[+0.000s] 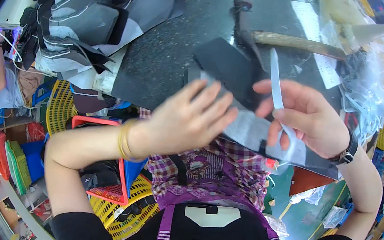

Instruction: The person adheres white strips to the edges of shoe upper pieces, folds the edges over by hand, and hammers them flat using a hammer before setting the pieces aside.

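The right hand (311,118) pinches a white strip (276,78), probably light and springy, best held mid-length; the left hand (189,119) curls over grey fabric (250,130), grip unclear.

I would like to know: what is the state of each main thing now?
Bare left hand: fingers bent, grip unclear.
Bare right hand: pinching a thin white strip.
Strip: upper end free.
Wooden-handled hammer: lying on the dark speckled table.
Flat dark grey pieces: stacked, overlapping.
Clear plastic film: crumpled.
Pale grey flat piece: partly covered.
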`<state>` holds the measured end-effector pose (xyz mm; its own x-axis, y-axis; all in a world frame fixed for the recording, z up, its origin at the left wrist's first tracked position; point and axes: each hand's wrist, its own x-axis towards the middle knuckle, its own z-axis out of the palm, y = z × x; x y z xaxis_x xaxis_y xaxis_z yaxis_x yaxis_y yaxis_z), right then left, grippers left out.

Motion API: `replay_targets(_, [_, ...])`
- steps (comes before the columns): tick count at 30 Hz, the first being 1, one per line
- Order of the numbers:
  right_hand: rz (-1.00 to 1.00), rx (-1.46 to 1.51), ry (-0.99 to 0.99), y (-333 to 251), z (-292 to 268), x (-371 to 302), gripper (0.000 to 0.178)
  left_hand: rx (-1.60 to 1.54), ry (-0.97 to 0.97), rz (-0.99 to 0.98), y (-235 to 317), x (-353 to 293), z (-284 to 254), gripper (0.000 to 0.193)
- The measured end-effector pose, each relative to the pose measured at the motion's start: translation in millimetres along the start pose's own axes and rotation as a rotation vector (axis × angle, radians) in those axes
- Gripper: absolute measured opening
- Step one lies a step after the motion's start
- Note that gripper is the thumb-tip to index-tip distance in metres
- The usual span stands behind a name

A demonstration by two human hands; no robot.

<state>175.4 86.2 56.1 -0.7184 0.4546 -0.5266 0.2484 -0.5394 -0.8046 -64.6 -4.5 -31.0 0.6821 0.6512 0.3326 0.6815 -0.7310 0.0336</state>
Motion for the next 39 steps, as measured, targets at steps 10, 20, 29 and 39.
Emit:
replay_targets(10, [0.075, 0.086, 0.163, 36.3, 9.4, 20.9, 0.021, -0.151, -0.063, -0.157, 15.7, -17.4, 4.6, 0.058])
replay_targets(20, [0.128, 0.123, 0.36, 46.8, 15.4, 26.0, 0.017, -0.11, -0.037, -0.152, 14.7, -15.5, 10.8, 0.041])
replay_targets(29, [-0.074, -0.636, 0.317, 42.3, 35.9, 3.1, 0.02, -0.205, -0.097, -0.099, 5.5, -9.9, 7.1, 0.042])
replay_targets(39, [-0.156, -1.271, 0.306, 36.5, 21.6, -24.1, 0.015, -0.304, -0.093, -0.205, 11.3, -2.7, 3.8, 0.03])
